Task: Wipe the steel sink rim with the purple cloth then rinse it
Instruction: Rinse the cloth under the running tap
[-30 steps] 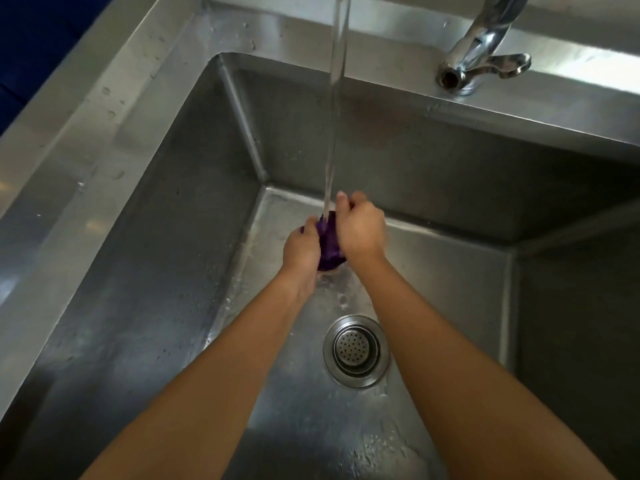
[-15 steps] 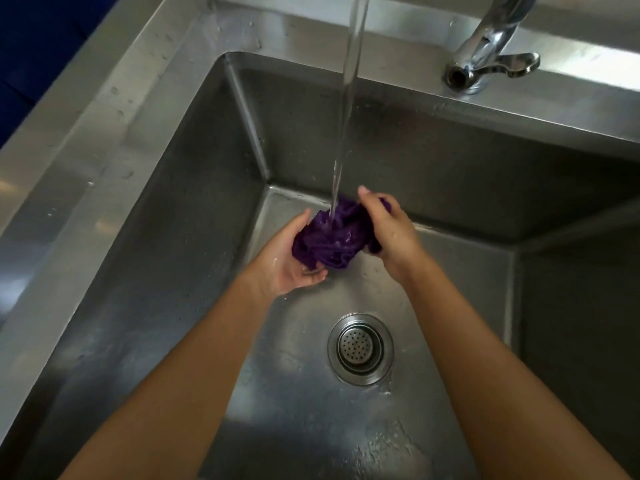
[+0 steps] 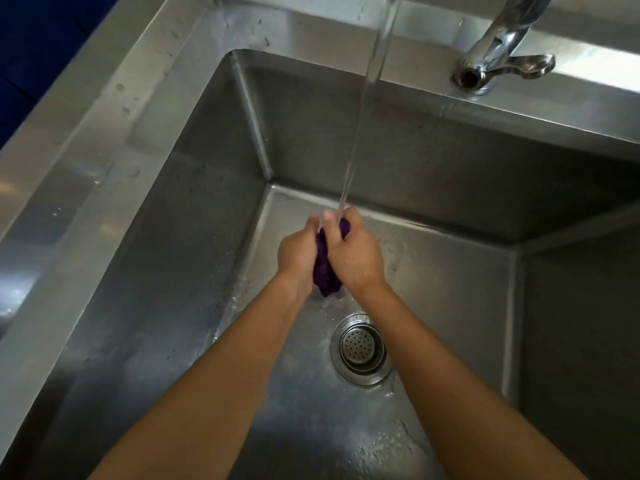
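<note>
We look down into a deep steel sink [image 3: 180, 258], its walls dull and water-spotted, its rim [image 3: 114, 109] running up the far left side of the picture with drops scattered on it. Low in the basin our two hands press together around the purple cloth [image 3: 323, 268]. The left hand [image 3: 298, 252] is curled closed against one side of it, the right hand [image 3: 356, 254] is closed over the other, and both grip the cloth as a tight wad. Most of the cloth is hidden between the palms; we see only a dark strip in the gap between the hands, a small bit by the right fingers, and a tuft poking out below the wrists. How the fingers lie on the far side we cannot tell.

A stream of water [image 3: 367, 98] falls straight onto the top of the hands; its source is cut off by the upper edge. Just nearer to us than the hands, the round drain strainer [image 3: 362, 348] sits in the wet floor. Far beyond and to the right of the hands, a chrome tap [image 3: 498, 57] stands on the back ledge, its top out of frame. Beyond the rim at far left lies a dark blue area too dim to make out.
</note>
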Tool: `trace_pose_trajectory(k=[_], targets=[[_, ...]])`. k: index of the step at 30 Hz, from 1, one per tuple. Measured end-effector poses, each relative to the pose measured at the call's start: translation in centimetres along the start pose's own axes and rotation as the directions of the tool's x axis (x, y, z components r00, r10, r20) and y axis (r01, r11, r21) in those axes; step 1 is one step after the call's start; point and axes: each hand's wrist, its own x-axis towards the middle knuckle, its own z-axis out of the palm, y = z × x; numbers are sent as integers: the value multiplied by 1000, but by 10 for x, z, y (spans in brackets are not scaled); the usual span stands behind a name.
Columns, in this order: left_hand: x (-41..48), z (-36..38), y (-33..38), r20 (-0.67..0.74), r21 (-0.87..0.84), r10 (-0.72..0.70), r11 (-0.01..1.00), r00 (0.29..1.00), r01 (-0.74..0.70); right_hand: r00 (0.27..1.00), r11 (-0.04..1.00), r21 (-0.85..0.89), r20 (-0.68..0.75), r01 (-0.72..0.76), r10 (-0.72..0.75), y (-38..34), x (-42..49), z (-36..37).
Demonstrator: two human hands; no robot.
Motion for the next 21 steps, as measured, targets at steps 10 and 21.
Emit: trace_pose_trajectory(k=[10,21], targets=[[-11,7,-1,89,-3,-5,1000,996,6,994,995,-29,-57,-92,90,0,22,-1],[-5,11,9,209,-8,17,1000,978,-16,978,983,52,-98,-177,181,-10,23,-6]])
